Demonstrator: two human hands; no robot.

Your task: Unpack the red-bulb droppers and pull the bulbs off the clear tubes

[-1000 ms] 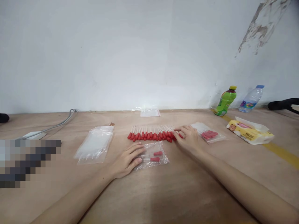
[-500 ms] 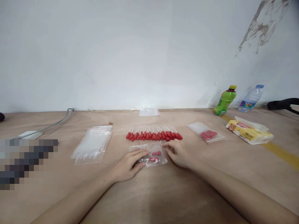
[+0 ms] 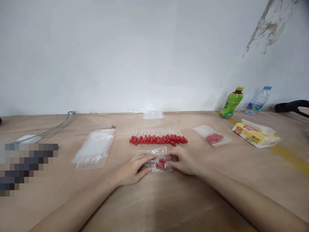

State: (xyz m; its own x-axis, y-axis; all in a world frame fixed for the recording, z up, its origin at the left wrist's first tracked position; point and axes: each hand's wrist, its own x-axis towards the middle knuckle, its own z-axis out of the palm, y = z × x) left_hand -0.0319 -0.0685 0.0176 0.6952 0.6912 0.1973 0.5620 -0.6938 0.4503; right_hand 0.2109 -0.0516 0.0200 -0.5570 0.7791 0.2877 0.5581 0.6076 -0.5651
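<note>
The plastic bag (image 3: 158,152) lies on the counter (image 3: 145,203) in front of you, with two red droppers (image 3: 161,165) in it. Your left hand (image 3: 134,169) rests over its left part, fingers loosely spread, thumb apart; your right hand (image 3: 184,161) curls at its right end, though I can't tell whether it pinches the film. Just beyond lies a row of droppers (image 3: 158,140). Farther out, you have clear bags (image 3: 94,148) left, and a filled bag (image 3: 224,141) and tissue pack (image 3: 257,134) right.

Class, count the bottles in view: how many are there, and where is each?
2: a green bottle near the wall on the right, and a clear bottle just right of it.
</note>
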